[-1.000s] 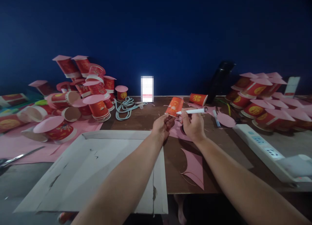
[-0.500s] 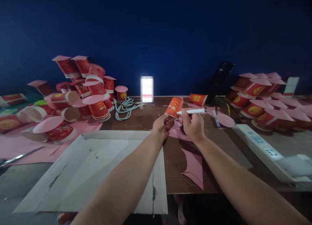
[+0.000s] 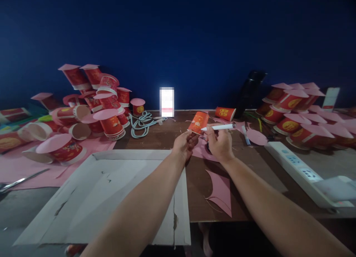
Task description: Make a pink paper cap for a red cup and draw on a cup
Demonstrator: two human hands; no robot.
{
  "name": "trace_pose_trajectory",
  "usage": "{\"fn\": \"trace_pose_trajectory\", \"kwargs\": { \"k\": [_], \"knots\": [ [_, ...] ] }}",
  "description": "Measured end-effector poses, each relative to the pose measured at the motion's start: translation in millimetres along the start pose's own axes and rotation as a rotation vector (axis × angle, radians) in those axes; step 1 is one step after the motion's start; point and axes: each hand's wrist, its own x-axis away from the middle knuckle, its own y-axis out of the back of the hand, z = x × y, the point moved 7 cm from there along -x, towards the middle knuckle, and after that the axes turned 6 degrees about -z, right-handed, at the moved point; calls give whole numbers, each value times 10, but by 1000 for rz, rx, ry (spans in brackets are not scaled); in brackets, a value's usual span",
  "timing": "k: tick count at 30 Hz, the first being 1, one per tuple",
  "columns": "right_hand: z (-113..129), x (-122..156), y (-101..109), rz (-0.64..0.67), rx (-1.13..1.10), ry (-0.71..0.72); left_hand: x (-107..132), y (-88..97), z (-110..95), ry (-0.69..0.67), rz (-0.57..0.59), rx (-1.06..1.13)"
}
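My left hand holds a red paper cup with gold print, tilted, by its lower end. In my right hand is a white marker, gripped like a pen, its tip against or very close to the cup's lower right side. Another red paper cup lies on its side just behind. Beneath my hands a pink paper sheet rests on the brown table, and a curved pink offcut lies nearer the front edge.
Red cups with pink paper discs pile up at left and right. A white cardboard tray covers the front left. Scissors, a coiled cable, a lit phone, a dark bottle and a power strip surround the space.
Both hands, the cup and the marker hold nearly the same pose. The whole view has shifted very slightly.
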Motion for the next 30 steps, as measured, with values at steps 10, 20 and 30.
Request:
{"fn": "trace_pose_trajectory", "kwargs": {
  "k": [10,20,30],
  "knots": [
    [3,-5,13,1,23,1,-23,2,1,3,14,-3],
    [-20,-11,7,2,23,14,-16,-26,4,17,58,8],
    [-26,-18,4,11,1,7,-7,3,0,19,16,-39]
  ]
}}
